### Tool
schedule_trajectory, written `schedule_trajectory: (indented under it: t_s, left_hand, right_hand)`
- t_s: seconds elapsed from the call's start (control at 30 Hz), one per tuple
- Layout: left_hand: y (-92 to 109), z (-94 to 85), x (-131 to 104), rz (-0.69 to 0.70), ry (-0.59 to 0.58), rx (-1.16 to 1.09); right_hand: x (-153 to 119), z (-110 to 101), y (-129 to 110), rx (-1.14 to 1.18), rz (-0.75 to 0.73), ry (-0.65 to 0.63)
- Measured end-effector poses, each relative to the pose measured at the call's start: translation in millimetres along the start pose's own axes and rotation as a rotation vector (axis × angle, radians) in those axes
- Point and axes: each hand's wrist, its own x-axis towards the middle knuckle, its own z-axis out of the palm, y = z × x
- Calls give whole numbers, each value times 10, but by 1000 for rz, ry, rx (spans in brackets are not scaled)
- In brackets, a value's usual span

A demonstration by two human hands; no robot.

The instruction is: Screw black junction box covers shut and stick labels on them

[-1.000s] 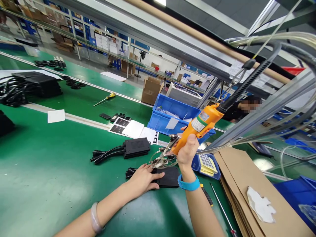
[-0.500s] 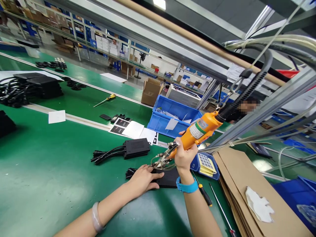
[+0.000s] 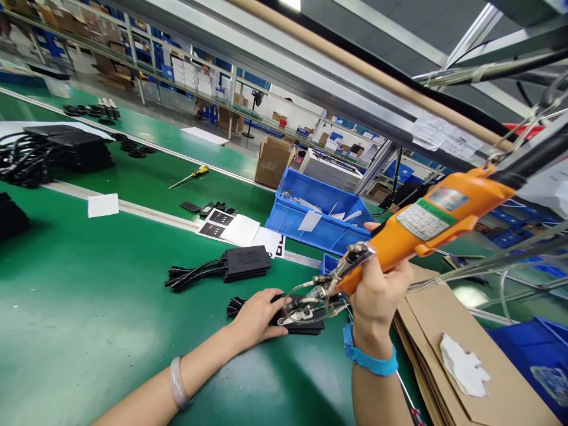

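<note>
My right hand is wrapped round an orange power screwdriver, which slants down to the left with thin clear tubes about its nose. Its tip is over a flat black box, near my left fingers; the tubes hide whether it touches. My left hand grips the left end of that box against the green tabletop, thumb along the near side and fingers across the top. Short black cables stick out beyond my left hand. Behind it lies a similar black box with bundled cables.
A blue bin with papers stands behind. Printed sheets and a yellow screwdriver lie on the bench. Cardboard sheets are stacked at right. More black boxes with cables are piled at left. A metal frame crosses overhead.
My right hand and the power screwdriver have moved right and nearer, and the tool leans lower. My left hand stays at the black box, its fingers now more curled round the end.
</note>
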Motion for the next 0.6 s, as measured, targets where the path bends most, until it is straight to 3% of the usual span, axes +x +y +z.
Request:
schedule_trajectory:
  t_s: [0.23, 0.6]
  left_hand:
    - [35, -36, -20, 16, 48, -53]
    - [-30, 75, -18, 30, 92, -119]
  right_hand:
    - [-271, 42, 334, -43, 22, -15]
    - [-445, 87, 383, -139, -39, 9]
